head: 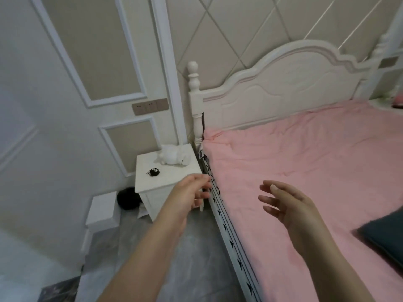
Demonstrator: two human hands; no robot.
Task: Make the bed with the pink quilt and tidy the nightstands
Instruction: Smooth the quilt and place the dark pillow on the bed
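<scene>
A soft pink quilt (305, 171) lies spread flat over the bed, reaching the white carved wooden headboard (283, 88), with light wrinkles near the head end. Both hands hold nothing: the left hand (192, 192) hovers with loosely spread fingers by the bed's left edge, beside the white nightstand (152, 184); the right hand (287, 203) hangs open above the quilt. On the nightstand's top, a white plush toy (174, 156) lies at the back corner and a small black round toy (153, 171) sits mid-top. A dark teal pillow (386, 234) rests at the bed's right edge.

Head view, downward over bedside (218, 192).
</scene>
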